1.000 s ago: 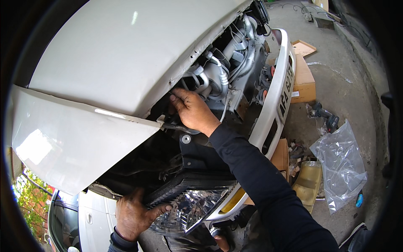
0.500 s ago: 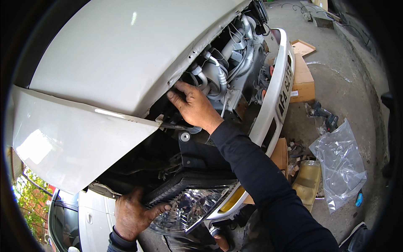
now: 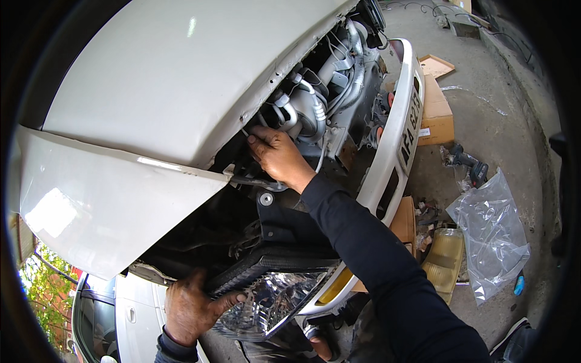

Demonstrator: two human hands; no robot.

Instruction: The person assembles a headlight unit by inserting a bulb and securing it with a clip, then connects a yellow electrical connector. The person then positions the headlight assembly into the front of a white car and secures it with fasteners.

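Note:
My left hand point(image 3: 192, 307) grips the outer end of a clear headlight point(image 3: 269, 300) with a black housing, thumb over the lens and fingers behind it. The headlight sits tilted in front of the dark open corner of a white vehicle, below a black bracket point(image 3: 275, 221) with a round metal bushing. My right hand point(image 3: 279, 154) reaches into the engine bay under the front edge of the white hood point(image 3: 163, 72). Its fingers are closed together near a thin pale strip; what they hold is hidden. Silvery pipes point(image 3: 318, 115) run just beyond it.
A white bumper point(image 3: 387, 163) hangs forward of the bay. On the concrete floor to the right lie cardboard boxes point(image 3: 437, 115), a cordless drill point(image 3: 471, 166), a clear plastic bag point(image 3: 491, 236) and a yellowed lamp point(image 3: 443, 260). Another white car point(image 3: 130, 314) stands at lower left.
My right hand has shifted slightly down, and its fingers have drawn closer together; a thin pale strip now shows by the fingertips. My left hand and the headlight stay put.

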